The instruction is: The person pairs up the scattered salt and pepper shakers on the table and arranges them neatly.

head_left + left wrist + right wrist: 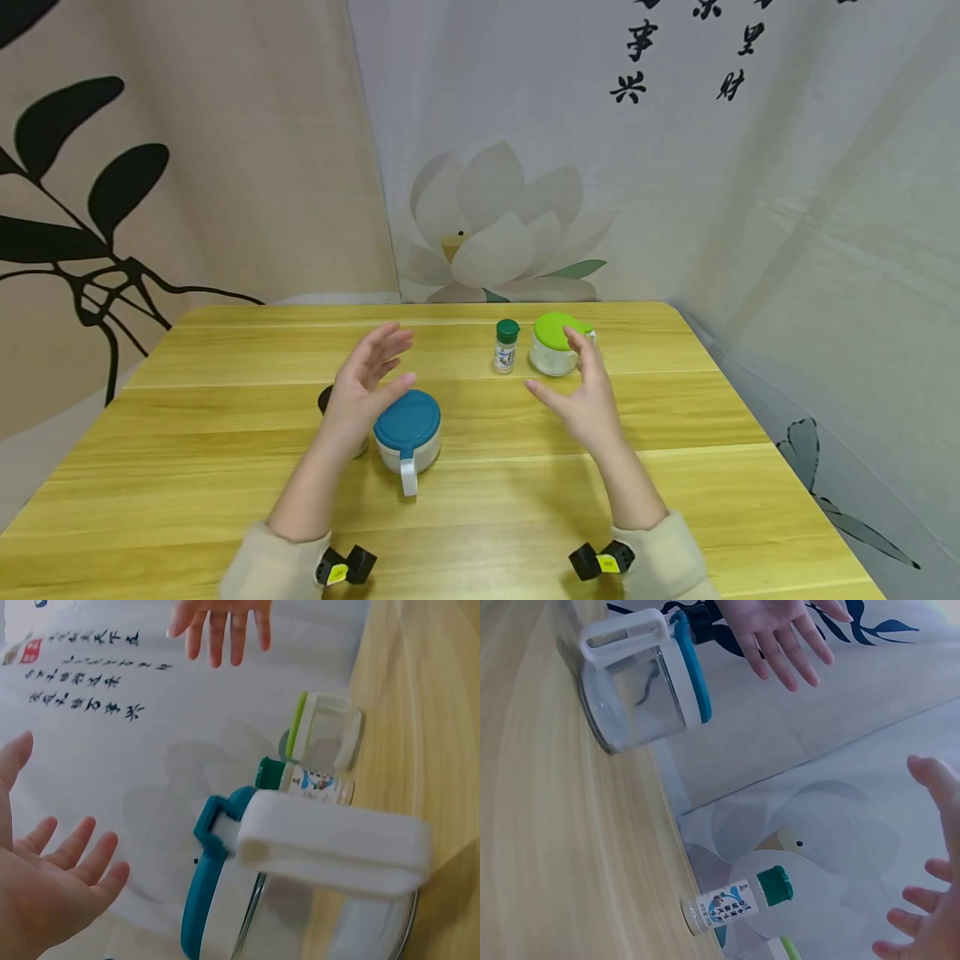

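My left hand (360, 387) is raised above the table with nothing in it, fingers loosely bent and thumb apart. Just beside it, on the right, stands a glass jar with a blue lid and white handle (408, 423). A black-capped container (325, 399) is mostly hidden behind that hand and wrist. My right hand (583, 400), also holding nothing, hovers with its thumb spread from the fingers. Beyond it is a glass jar with a lime-green lid (553, 354), partly covered by the fingertips. Left of that jar stands a small green-capped seasoning bottle (506, 348) with a printed label.
The wooden table (480, 533) reaches to a printed cloth (510, 125) hanging along its back. Another cloth hangs beyond the right edge. Both sleeves carry small black devices (602, 561) at the cuffs.
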Tool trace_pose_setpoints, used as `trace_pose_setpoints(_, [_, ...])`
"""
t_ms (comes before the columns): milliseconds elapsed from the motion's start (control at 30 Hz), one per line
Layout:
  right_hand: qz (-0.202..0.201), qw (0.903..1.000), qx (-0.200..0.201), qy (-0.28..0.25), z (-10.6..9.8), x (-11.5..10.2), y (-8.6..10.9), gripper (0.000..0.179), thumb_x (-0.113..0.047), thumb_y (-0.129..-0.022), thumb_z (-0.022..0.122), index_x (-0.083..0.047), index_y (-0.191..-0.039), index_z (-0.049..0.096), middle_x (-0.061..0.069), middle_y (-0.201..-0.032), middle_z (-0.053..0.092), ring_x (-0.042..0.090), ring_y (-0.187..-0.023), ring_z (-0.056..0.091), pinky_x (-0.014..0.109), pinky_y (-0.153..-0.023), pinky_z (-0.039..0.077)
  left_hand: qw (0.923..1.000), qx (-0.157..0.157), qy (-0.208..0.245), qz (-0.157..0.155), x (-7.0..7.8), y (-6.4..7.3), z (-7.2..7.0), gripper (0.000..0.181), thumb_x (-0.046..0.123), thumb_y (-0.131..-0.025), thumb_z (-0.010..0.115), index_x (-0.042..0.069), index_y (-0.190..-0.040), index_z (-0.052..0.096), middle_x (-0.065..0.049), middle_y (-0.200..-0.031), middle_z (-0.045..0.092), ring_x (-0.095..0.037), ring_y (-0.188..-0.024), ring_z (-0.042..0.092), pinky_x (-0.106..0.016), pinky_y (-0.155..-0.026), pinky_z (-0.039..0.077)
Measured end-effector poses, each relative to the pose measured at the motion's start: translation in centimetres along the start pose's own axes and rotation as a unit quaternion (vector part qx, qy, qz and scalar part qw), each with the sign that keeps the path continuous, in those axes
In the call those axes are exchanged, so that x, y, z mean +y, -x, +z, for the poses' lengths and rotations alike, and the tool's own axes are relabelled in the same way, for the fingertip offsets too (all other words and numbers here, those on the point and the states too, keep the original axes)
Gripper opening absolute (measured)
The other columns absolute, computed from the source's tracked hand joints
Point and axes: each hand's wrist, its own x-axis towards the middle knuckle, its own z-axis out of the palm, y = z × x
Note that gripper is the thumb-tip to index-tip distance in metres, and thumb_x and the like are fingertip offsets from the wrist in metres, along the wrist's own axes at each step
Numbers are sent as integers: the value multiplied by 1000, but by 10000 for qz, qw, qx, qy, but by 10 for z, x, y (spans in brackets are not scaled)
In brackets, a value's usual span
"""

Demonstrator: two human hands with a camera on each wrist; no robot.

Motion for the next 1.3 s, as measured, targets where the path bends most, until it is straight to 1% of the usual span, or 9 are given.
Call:
trace_pose_setpoints(167, [-37,10000,43,-1,-6,2,-2,85,-24,-78,82,-9,-146,32,11,-147,33,28,-134,32,45,-109,26,9999,30,103,-33,-2,-4,7,62,-3,-89,64,6,-143,36,-13,-139,47,-24,-128,42,-41,-107,30])
trace_pose_setpoints(300, [-77,9999,67,-16,-10,4,-3,85,-25,-79,81,-8,-146,32,10,-147,34,27,-134,31,46,-108,27,9997,14,193,-121,-2,-6,14,61,1,-90,64,8,-144,36,-8,-139,48,-22,-129,42,-42,-107,29])
trace_pose_setpoints(400, [-80,9999,75,-12,-13,7,-4,86,-25,-79,81,-7,-147,31,10,-147,34,28,-134,31,46,-108,27,9997,-13,220,-127,-2,-8,18,62,1,-90,65,8,-144,36,-6,-138,48,-21,-128,42,-42,-108,28])
trace_pose_setpoints(600, [-14,9999,99,29,-18,9,-6,86,-26,-79,80,-9,-147,31,12,-147,34,29,-134,30,48,-108,26,9997,26,212,-154,-4,-10,26,62,2,-89,66,9,-144,37,-11,-139,46,-23,-128,42,-42,-108,28])
trace_pose_setpoints(667, [27,9999,107,26,-20,10,-6,86,-26,-79,80,-9,-147,30,13,-146,34,30,-135,30,48,-108,25,9996,47,227,-185,-4,-11,29,62,3,-89,66,9,-143,37,-11,-140,46,-23,-128,42,-41,-108,28])
trace_pose_setpoints(867, [70,9998,164,-26,-26,11,-7,87,-27,-79,81,-10,-148,29,14,-146,34,31,-136,28,50,-108,25,9991,100,268,-312,-2,-14,41,62,9,-90,68,12,-143,38,-4,-138,48,-21,-127,43,-39,-108,30])
trace_pose_setpoints(1100, [30,9998,216,-31,-33,15,-8,87,-23,-80,80,-8,-148,29,13,-148,32,31,-136,28,50,-108,25,9988,145,149,-443,-2,-18,56,63,14,-89,70,15,-143,39,-2,-137,48,-20,-128,42,-41,-108,29])
trace_pose_setpoints(1200, [61,9998,187,-13,-36,8,-7,87,-18,-81,79,-5,-149,27,17,-148,31,34,-136,27,52,-107,24,9987,166,127,-457,-4,-19,60,63,14,-88,71,15,-143,39,-2,-137,48,-20,-127,42,-41,-108,28])
trace_pose_setpoints(1300, [103,9998,167,-40,-40,-6,-4,84,-11,-82,77,1,-147,26,21,-147,30,37,-135,26,53,-107,23,9986,198,64,-491,-7,-21,63,64,14,-88,72,15,-143,39,-3,-138,48,-20,-128,42,-41,-108,28])
